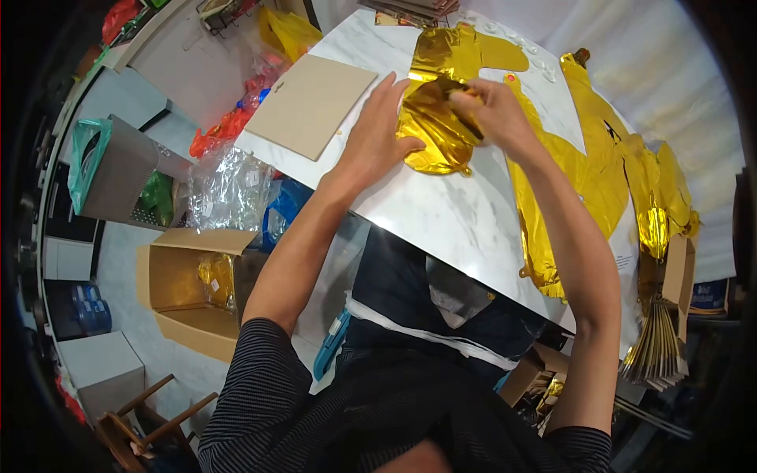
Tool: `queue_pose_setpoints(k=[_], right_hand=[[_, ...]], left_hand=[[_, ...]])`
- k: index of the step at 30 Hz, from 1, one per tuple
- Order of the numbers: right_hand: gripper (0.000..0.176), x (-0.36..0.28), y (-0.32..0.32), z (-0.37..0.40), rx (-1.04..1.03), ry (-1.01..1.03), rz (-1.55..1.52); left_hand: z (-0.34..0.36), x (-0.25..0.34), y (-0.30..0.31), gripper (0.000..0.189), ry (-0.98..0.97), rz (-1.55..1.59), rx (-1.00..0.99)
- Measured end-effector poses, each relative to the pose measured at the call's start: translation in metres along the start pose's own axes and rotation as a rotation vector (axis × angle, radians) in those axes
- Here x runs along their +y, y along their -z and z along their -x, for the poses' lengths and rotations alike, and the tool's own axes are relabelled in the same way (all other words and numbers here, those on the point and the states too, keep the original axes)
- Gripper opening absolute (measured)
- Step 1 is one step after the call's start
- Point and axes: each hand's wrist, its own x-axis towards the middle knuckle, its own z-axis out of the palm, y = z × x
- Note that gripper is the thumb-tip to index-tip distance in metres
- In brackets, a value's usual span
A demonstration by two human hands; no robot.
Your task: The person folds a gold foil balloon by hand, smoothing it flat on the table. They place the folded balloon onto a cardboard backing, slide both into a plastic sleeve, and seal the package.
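A shiny gold foil piece (441,138) lies partly folded on the white marbled table (441,213). My left hand (380,130) rests at its left edge, fingers stretched out, with the thumb over the foil. On the right side of the foil my right hand (495,114) is closed in a pinch; what its fingertips hold is partly hidden by the hand. Just left of my left hand is a flat beige cardboard sheet (310,106). Larger flat gold foil pieces (572,185) spread over the table to the right, beneath and beyond my right forearm.
An open cardboard box (185,292) with a gold packet stands on the floor at the left, near clear plastic bags (229,185) and a grey bin (126,169). Gold foil and a fanned bundle (658,347) hang at the right edge. Small clear pieces (520,43) lie at the back.
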Motion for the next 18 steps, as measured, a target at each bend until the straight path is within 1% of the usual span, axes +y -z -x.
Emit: queue_pose_setpoints(k=[1, 2, 4, 5, 6, 8, 9, 10, 11, 12, 13, 14, 15, 16, 18], right_hand=[[0.027, 0.000, 0.016, -0.010, 0.020, 0.109, 0.147], [0.027, -0.002, 0.031, -0.023, 0.026, 0.114, 0.147], [0.029, -0.005, 0.061, -0.055, 0.160, 0.067, 0.170], [0.030, -0.011, 0.074, -0.065, 0.214, 0.120, 0.025], [0.030, -0.016, 0.088, -0.077, 0.268, 0.174, -0.120], [0.030, -0.006, 0.138, -0.125, 0.313, 0.151, -0.129], [0.030, -0.023, 0.145, -0.124, 0.317, 0.158, -0.131], [0.026, -0.052, 0.152, -0.119, 0.373, 0.176, -0.107], [0.028, -0.074, 0.159, -0.117, 0.431, 0.194, -0.081], [0.028, -0.082, 0.166, -0.121, 0.438, 0.197, -0.080], [0.026, -0.090, 0.171, -0.126, 0.387, 0.258, -0.074], [0.025, -0.098, 0.176, -0.131, 0.336, 0.318, -0.067], [0.023, -0.107, 0.180, -0.133, 0.298, 0.321, -0.002], [0.023, -0.115, 0.184, -0.134, 0.304, 0.322, 0.004], [0.022, -0.126, 0.192, -0.133, 0.219, 0.376, 0.133]], left_hand=[[0.001, 0.000, -0.001, 0.074, 0.028, 0.056, -0.036], [0.000, 0.000, 0.001, 0.074, 0.022, 0.054, -0.033], [-0.002, 0.000, 0.005, 0.063, 0.138, 0.001, -0.271], [-0.004, 0.004, 0.007, 0.063, 0.130, -0.002, -0.271], [-0.007, 0.009, 0.011, 0.052, 0.095, -0.056, -0.290], [-0.016, 0.022, 0.021, 0.031, 0.029, -0.168, -0.326], [-0.025, 0.032, 0.027, 0.028, 0.058, -0.207, -0.397], [-0.034, 0.037, 0.029, 0.028, 0.053, -0.213, -0.393], [-0.046, 0.041, 0.030, 0.027, 0.092, -0.287, -0.463], [-0.057, 0.042, 0.027, 0.027, 0.133, -0.360, -0.533], [-0.071, 0.037, 0.021, 0.027, 0.127, -0.359, -0.531], [-0.090, 0.028, 0.012, 0.027, -0.012, -0.360, -0.455], [-0.111, 0.018, 0.002, 0.028, -0.151, -0.357, -0.376], [-0.132, 0.009, -0.013, 0.028, -0.158, -0.353, -0.371], [-0.170, -0.013, -0.050, 0.029, -0.258, -0.250, -0.271]])
